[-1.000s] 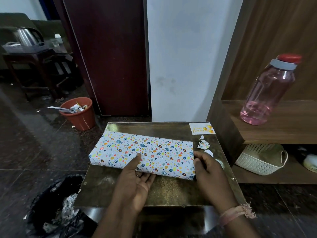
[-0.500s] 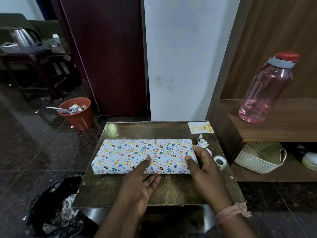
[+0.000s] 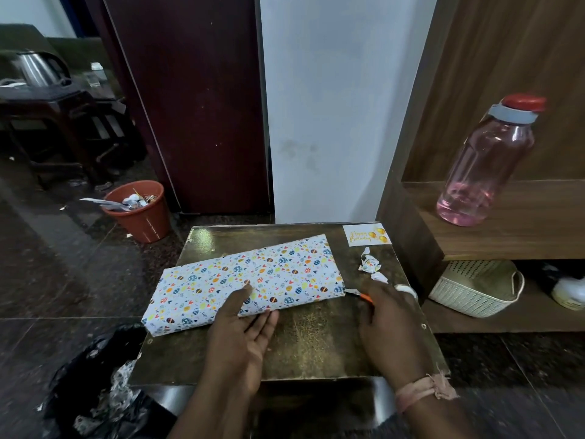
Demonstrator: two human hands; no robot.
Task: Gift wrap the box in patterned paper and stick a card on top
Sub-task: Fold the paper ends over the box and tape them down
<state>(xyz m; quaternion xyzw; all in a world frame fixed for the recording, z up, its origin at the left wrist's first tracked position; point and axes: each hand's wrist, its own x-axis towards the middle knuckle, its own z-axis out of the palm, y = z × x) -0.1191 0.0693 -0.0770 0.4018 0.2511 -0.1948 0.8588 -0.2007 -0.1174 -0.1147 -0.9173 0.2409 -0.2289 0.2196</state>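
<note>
While the left hand [image 3: 243,331] touches it, the wrapped box [image 3: 247,280] lies slanted.

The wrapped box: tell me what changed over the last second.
The wrapped box has turned on the table, its right end swinging away. The right hand left it and now holds a small orange-handled tool. The left hand stays on it; the card lies unmoved.

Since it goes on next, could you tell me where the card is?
The card lies at the table's far right corner, just beyond the wrapped box.

Wrapped box [image 3: 250,280] and card [image 3: 366,235] on table [image 3: 316,343]
</note>
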